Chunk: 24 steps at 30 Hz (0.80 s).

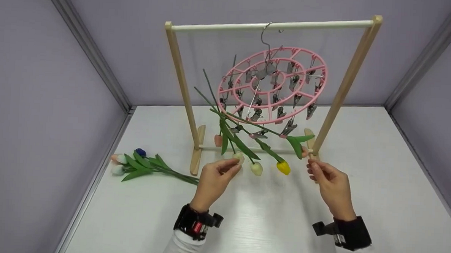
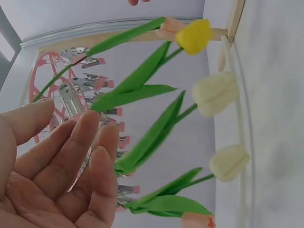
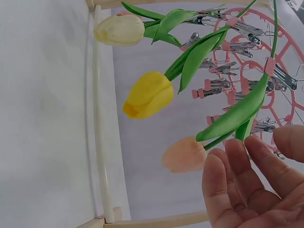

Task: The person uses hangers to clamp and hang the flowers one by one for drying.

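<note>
Right wrist: the tulip [image 3: 184,155] is peach, green-leaved.

Rack [image 1: 344,88] on worktop [image 1: 390,187], clip hanger [image 1: 266,72] on its bar [image 1: 321,25] w/ tulips [image 1: 283,167] in clips [image 1: 289,127]; 2nd bunch [image 1: 140,163] L of rack.

Five hanging tulips [image 1: 283,167], one hanger [image 1: 267,93]
</note>
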Each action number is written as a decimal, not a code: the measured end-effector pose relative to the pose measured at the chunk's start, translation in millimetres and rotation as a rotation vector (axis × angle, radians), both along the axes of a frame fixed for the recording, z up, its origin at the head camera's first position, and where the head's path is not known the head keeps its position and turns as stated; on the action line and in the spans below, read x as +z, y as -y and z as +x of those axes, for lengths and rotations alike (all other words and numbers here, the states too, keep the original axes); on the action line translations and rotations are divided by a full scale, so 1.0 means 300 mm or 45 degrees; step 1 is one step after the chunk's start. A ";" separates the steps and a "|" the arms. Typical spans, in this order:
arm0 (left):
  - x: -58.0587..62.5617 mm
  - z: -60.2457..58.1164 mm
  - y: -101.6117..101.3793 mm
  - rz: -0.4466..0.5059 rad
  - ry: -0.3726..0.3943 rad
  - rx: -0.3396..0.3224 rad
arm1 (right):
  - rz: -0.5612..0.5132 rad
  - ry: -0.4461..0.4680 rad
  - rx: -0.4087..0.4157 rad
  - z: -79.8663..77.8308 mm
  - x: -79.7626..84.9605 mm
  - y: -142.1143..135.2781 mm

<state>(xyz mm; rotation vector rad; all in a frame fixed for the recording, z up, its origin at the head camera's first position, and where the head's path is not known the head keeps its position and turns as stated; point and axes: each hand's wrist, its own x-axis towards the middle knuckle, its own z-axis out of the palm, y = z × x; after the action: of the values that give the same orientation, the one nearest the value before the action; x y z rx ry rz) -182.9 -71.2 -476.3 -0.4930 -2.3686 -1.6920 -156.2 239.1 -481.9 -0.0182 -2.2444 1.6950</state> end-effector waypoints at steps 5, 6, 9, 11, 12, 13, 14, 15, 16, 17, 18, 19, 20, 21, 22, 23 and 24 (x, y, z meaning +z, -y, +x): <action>-0.059 0.006 0.101 -0.029 0.125 0.065 | 0.077 0.011 -0.002 0.011 -0.041 -0.014; -0.072 0.005 0.124 -0.030 0.149 0.082 | 0.090 0.006 -0.003 0.012 -0.054 -0.020; -0.112 0.006 0.193 -0.020 0.209 0.135 | 0.123 -0.006 -0.002 0.026 -0.075 -0.027; -0.138 0.005 0.238 -0.009 0.237 0.160 | 0.144 -0.014 0.002 0.037 -0.084 -0.030; -0.150 0.005 0.260 -0.004 0.253 0.171 | 0.162 -0.017 0.005 0.043 -0.088 -0.031; -0.161 0.002 0.281 -0.004 0.261 0.184 | 0.177 -0.017 0.011 0.049 -0.091 -0.032; -0.172 -0.002 0.302 -0.009 0.268 0.198 | 0.190 -0.013 0.014 0.054 -0.094 -0.032; -0.181 -0.008 0.321 -0.026 0.271 0.218 | 0.195 -0.008 0.016 0.061 -0.097 -0.032; -0.189 -0.015 0.338 -0.048 0.271 0.241 | 0.202 -0.001 0.020 0.067 -0.099 -0.031; -0.196 -0.024 0.354 -0.077 0.270 0.265 | 0.212 0.008 0.022 0.073 -0.101 -0.030; -0.202 -0.032 0.369 -0.117 0.264 0.288 | 0.221 0.021 0.022 0.081 -0.103 -0.029; -0.209 -0.042 0.383 -0.166 0.260 0.309 | 0.228 0.035 0.024 0.088 -0.104 -0.027; -0.214 -0.051 0.397 -0.219 0.260 0.322 | 0.234 0.049 0.025 0.095 -0.105 -0.024; -0.220 -0.061 0.409 -0.280 0.255 0.331 | 0.241 0.062 0.029 0.101 -0.107 -0.022; -0.226 -0.072 0.423 -0.345 0.245 0.332 | 0.248 0.071 0.033 0.108 -0.108 -0.019; -0.233 -0.084 0.437 -0.411 0.229 0.328 | 0.257 0.081 0.034 0.114 -0.109 -0.016; -0.240 -0.096 0.451 -0.478 0.207 0.324 | 0.260 0.088 0.037 0.120 -0.110 -0.014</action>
<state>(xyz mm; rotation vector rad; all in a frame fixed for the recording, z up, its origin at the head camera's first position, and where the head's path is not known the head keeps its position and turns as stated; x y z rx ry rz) -211.8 -206.5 -548.2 -0.0977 -2.7412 -1.2265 -120.4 243.2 -515.0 0.0035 -2.4695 1.4924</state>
